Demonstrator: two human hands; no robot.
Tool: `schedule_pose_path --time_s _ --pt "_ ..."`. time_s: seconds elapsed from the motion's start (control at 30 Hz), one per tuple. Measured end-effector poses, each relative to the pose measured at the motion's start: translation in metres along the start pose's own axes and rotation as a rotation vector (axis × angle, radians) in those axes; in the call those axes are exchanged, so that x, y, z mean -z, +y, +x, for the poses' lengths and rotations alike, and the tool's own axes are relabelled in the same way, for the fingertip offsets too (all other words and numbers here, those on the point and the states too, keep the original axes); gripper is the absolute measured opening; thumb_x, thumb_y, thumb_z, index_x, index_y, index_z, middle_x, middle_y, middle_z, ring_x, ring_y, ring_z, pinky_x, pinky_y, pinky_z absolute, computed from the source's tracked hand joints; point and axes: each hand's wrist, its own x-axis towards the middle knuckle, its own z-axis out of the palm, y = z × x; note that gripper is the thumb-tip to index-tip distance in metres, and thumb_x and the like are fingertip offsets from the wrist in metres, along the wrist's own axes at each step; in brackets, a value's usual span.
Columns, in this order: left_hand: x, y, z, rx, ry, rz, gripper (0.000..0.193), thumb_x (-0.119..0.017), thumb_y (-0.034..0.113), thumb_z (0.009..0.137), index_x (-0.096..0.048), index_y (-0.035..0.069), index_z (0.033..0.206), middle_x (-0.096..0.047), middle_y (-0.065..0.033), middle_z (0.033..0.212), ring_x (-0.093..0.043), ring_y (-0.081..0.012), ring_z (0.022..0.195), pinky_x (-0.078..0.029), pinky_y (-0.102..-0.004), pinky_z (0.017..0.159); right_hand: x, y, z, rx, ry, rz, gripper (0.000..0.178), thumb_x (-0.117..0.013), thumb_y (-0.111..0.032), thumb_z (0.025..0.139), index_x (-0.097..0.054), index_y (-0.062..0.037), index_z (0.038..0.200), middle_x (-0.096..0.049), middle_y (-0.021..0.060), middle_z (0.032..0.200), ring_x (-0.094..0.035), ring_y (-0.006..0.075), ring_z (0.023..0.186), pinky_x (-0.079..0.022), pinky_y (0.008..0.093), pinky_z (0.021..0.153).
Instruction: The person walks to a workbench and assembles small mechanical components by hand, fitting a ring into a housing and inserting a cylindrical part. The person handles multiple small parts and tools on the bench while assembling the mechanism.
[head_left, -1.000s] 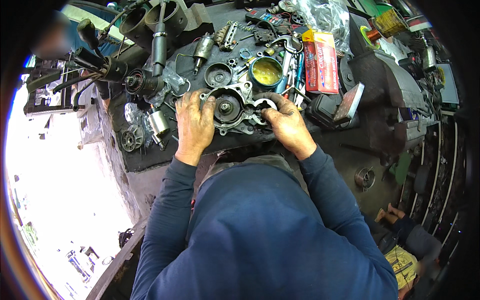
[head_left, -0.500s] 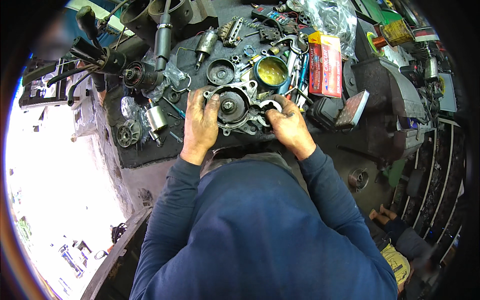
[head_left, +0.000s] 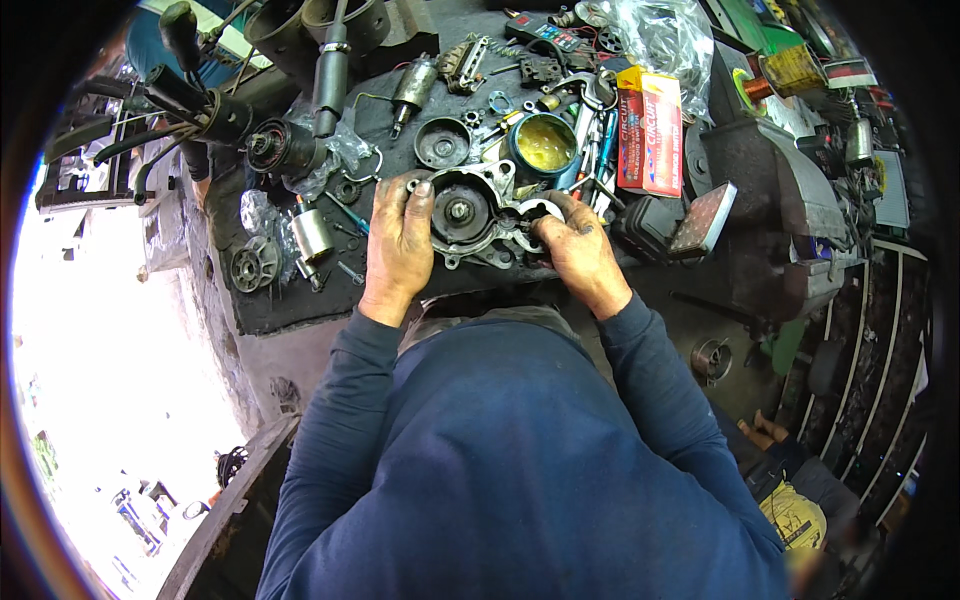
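A round cast-metal housing [head_left: 482,247], with a shaft end at its centre and bolt lugs round its edge, is held at the near edge of the workbench. My left hand [head_left: 398,245] grips its left side, fingers at the rim and the underside hidden. At its right end, my right hand [head_left: 585,262] grips the smaller ring-shaped part, with the thumb in or over the opening; the thumb tip is hard to make out. Just beyond the housing stand a tin of yellowish grease [head_left: 543,143] and a shallow round metal cup [head_left: 442,144].
The dark workbench [head_left: 300,318] carries a red-and-white box [head_left: 650,135], a small cylindrical motor [head_left: 413,85], a silver cylinder [head_left: 312,235], a slotted end cover [head_left: 256,268] and scattered tools. A large bench vise [head_left: 770,215] stands at right. A person [head_left: 800,500] is at the lower right.
The fingers of my left hand have shifted slightly to the left along the housing's rim. Both hands keep hold of the housing, which stays in nearly the same place.
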Motion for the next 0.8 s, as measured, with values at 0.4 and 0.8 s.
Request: schedule_pose_path --time_s 0.4,0.8 --pt "0.002 -0.001 0.000 -0.034 0.001 0.041 0.043 -0.054 0.036 0.112 -0.066 -0.005 0.121 -0.065 -0.0234 0.114 -0.060 -0.0408 0.109 -0.047 -0.0461 0.100 -0.001 -0.002 -0.001 -0.006 -0.031 -0.027 0.047 -0.057 -0.011 0.093 -0.065 0.0085 0.135 -0.064 0.0011 0.076 -0.051 0.0074 0.059 -0.042 0.0294 0.054" --pt "0.001 -0.003 0.001 -0.043 0.003 0.024 0.043 -0.055 0.036 0.111 -0.067 -0.004 0.120 -0.064 -0.0232 0.109 -0.060 -0.0407 0.106 -0.047 -0.0466 0.097 0.003 0.020 0.007 0.047 -0.036 -0.072 0.045 -0.057 -0.011 0.092 -0.067 0.0072 0.132 -0.066 0.0035 0.079 -0.055 0.0090 0.064 -0.046 0.0301 0.059"
